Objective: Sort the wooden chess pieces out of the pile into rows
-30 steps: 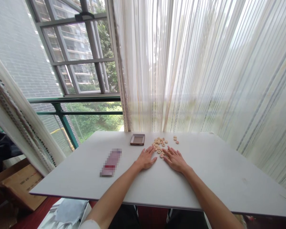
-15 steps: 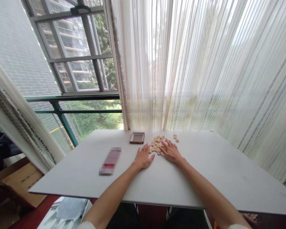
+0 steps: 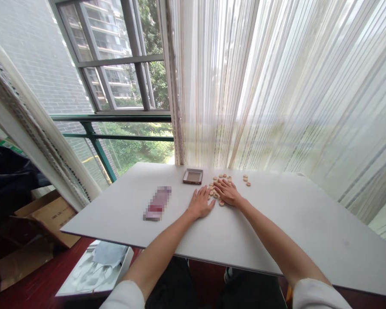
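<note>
While the left hand (image 3: pixel 201 203) and right hand (image 3: pixel 229 193) are kept open-fingered, round wooden pieces (image 3: pixel 215 195) are best slid gently, flat.

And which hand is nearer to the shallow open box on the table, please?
Left. The left hand is in front of the box, slightly right; the right hand is farther right, over some round pieces.
</note>
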`<state>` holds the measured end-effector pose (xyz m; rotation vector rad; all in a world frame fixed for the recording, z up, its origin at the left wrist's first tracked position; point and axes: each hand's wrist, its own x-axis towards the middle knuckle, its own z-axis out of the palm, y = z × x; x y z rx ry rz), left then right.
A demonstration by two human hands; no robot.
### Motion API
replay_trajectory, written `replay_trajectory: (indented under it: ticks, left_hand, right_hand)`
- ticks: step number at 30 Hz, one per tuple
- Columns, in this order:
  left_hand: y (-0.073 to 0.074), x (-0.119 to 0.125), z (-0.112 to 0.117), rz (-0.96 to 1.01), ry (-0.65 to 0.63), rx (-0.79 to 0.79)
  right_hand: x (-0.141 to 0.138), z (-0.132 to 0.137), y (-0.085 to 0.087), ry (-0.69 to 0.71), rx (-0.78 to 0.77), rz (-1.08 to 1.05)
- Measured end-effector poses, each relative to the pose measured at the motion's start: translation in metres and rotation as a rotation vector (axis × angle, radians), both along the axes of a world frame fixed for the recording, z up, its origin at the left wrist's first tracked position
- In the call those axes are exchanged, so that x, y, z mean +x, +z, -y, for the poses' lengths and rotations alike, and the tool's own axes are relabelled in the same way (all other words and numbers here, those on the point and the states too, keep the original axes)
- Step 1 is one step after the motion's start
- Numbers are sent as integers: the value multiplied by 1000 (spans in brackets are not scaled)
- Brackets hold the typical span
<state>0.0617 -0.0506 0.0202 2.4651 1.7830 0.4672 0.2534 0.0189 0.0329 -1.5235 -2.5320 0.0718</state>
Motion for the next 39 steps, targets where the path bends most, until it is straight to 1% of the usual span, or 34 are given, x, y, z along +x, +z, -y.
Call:
replay_trajectory:
  ticks: [4,9,11,13,16,17,19,21,23,24,26,29,30,32,34,39]
  left_hand:
    - [1,0,0,19,-8,-3]
    - [6,0,2,25,-13,-24]
    - [9,1,6,27,-32,-6]
    - [11,5,10,31,-80,19]
    - [11,17,13,26,-181,25]
    - [11,22,12,26,-193,23]
    - [11,30,5,16,-182,-31]
    - [12,36,-5,9,-160,-82]
    - [13,38,-18,21,-119,-97]
    - [13,38,-24,31,-91,-97]
    - [14,38,-35,45,-46,-92]
    - [15,38,-47,55,-17,-75]
    - [16,39,-48,57,-15,-73]
    - [16,40,-49,59,-17,-66]
    - [17,40,-48,63,-24,-41]
    - [16,39,-39,76,-63,25]
  right_hand:
    - [15,15,2,18,-59,25]
    - [42,23,3,-87,-106,22]
    - [51,22,2,-132,-65,-12]
    - [58,17,-1,-197,23,-79]
    - [69,6,-5,-340,160,-184]
    - [74,2,-5,-382,189,-201]
    - [84,-6,-4,-434,196,-199]
    - [94,-10,-2,-460,143,-184]
    - [100,-6,1,-443,108,-175]
    - [102,-1,3,-405,102,-165]
    - [102,15,5,-264,106,-126]
    - [96,44,7,16,94,-33]
    - [94,52,6,51,89,-21]
    - [91,59,5,21,96,-25]
    - [89,54,2,-56,102,-37]
    - [88,9,-4,-236,125,-47]
